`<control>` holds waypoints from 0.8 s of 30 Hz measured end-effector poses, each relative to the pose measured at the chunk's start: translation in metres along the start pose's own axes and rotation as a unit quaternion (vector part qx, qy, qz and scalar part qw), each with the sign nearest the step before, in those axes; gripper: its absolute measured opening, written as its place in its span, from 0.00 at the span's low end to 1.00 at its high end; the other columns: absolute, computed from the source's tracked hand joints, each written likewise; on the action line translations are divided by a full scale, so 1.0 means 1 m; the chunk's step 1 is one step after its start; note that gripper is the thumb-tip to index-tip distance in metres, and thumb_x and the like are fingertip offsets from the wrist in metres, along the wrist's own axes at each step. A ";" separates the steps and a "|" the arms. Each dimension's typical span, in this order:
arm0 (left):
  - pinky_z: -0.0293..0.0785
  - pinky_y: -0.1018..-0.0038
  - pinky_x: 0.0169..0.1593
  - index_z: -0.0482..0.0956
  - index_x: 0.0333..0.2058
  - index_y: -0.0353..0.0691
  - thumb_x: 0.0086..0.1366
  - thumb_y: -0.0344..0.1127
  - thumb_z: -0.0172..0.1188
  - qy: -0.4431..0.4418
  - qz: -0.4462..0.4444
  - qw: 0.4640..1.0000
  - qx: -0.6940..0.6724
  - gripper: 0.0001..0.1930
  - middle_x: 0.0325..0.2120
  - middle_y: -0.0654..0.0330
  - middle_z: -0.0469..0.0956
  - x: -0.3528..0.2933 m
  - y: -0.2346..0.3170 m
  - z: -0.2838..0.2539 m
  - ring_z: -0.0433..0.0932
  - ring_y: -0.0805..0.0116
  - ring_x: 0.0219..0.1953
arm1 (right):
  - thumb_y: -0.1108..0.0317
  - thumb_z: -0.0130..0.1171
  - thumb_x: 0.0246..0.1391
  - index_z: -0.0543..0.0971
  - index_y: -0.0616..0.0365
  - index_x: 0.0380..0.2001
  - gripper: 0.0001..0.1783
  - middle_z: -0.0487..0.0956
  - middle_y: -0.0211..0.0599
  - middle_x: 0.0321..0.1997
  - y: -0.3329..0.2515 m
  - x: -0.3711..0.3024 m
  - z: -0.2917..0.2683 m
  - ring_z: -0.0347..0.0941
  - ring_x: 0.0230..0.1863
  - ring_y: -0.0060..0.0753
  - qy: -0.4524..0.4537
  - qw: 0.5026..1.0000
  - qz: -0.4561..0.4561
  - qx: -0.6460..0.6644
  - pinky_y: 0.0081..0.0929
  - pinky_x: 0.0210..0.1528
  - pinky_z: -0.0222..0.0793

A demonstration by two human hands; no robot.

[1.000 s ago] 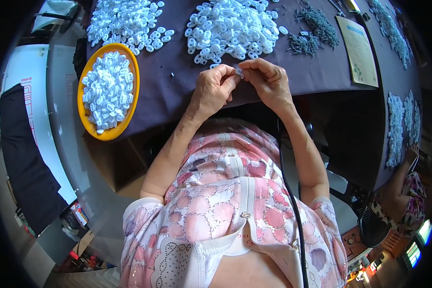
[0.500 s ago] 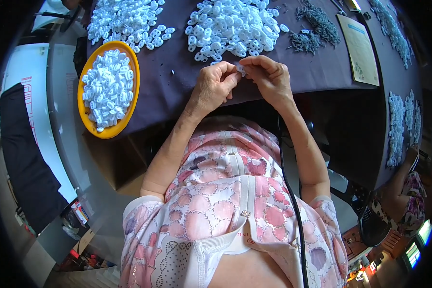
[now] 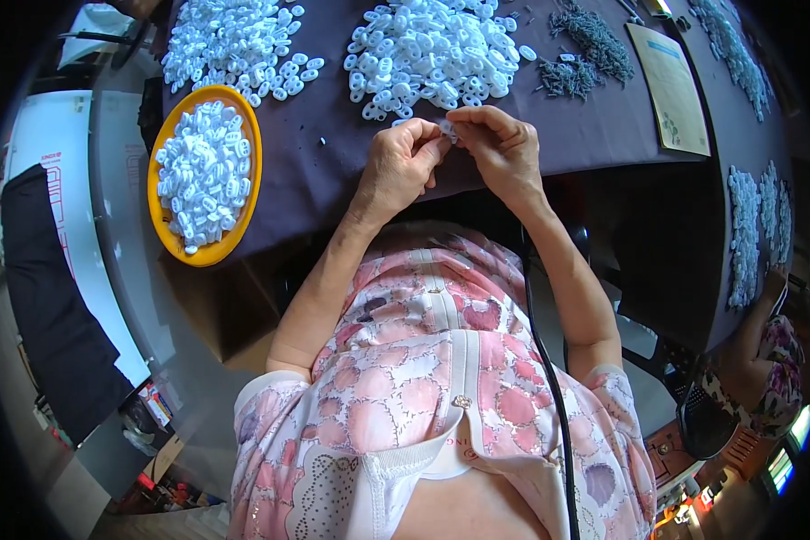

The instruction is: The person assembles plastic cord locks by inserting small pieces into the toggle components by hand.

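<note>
My left hand (image 3: 398, 169) and my right hand (image 3: 506, 155) meet over the table's near edge. Between their fingertips is a small white oval plastic piece (image 3: 448, 131), pinched by the left thumb and forefinger. The right thumb and fingers are pressed together against its far side; anything else inside that pinch is hidden. Just beyond the hands lies a big heap of white oval plastic pieces with holes (image 3: 432, 58). A pile of small grey pin-like parts (image 3: 594, 45) sits to its right.
An orange oval tray (image 3: 255, 180) full of white pieces stands at the table's left edge. Another white heap (image 3: 229, 45) lies behind it. A tan envelope (image 3: 666, 90) rests at the right. More pieces (image 3: 743, 238) are near another person's arm (image 3: 756, 315). A black cable (image 3: 549, 378) hangs down my front.
The view has shifted slightly. Both hands stay pinched together at the white piece, with only a tiny movement of the fingers.
</note>
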State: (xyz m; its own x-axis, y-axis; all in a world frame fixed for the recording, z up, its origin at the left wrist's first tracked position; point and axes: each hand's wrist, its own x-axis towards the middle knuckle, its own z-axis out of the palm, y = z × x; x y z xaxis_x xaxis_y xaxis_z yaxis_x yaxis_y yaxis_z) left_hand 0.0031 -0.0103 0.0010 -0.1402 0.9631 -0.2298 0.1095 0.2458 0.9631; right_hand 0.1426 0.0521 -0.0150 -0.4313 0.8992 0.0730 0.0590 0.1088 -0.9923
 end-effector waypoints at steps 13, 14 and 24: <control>0.64 0.84 0.15 0.75 0.29 0.34 0.59 0.31 0.54 -0.006 0.002 1.000 0.009 0.06 0.16 0.66 0.73 -0.001 0.001 -0.001 0.68 0.82 0.14 | 0.78 0.55 0.51 0.78 0.62 0.34 0.07 0.77 0.26 0.29 -0.003 -0.001 -0.004 0.71 0.33 0.13 -0.037 0.999 0.002 -0.029 0.13 0.37 0.68; 0.64 0.84 0.15 0.75 0.29 0.34 0.59 0.31 0.54 -0.006 0.002 1.000 0.008 0.06 0.16 0.66 0.73 -0.001 0.001 -0.001 0.68 0.82 0.14 | 0.78 0.55 0.51 0.78 0.62 0.34 0.07 0.77 0.26 0.29 -0.004 -0.001 -0.005 0.71 0.33 0.13 -0.036 0.999 0.002 -0.029 0.13 0.37 0.68; 0.64 0.85 0.15 0.77 0.30 0.34 0.59 0.31 0.55 0.018 0.006 1.000 -0.022 0.06 0.16 0.66 0.74 0.000 -0.002 0.000 0.69 0.83 0.14 | 0.77 0.56 0.50 0.76 0.62 0.36 0.08 0.78 0.30 0.29 -0.005 0.002 -0.010 0.73 0.33 0.16 -0.080 0.997 -0.005 -0.017 0.15 0.36 0.68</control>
State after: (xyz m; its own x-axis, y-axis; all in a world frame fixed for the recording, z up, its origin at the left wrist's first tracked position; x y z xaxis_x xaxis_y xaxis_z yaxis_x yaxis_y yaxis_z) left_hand 0.0032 -0.0108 -0.0005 -0.1743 0.9614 -0.2131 0.0687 0.2278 0.9713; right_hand 0.1507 0.0574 -0.0087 -0.5698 0.8194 0.0625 0.0838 0.1336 -0.9875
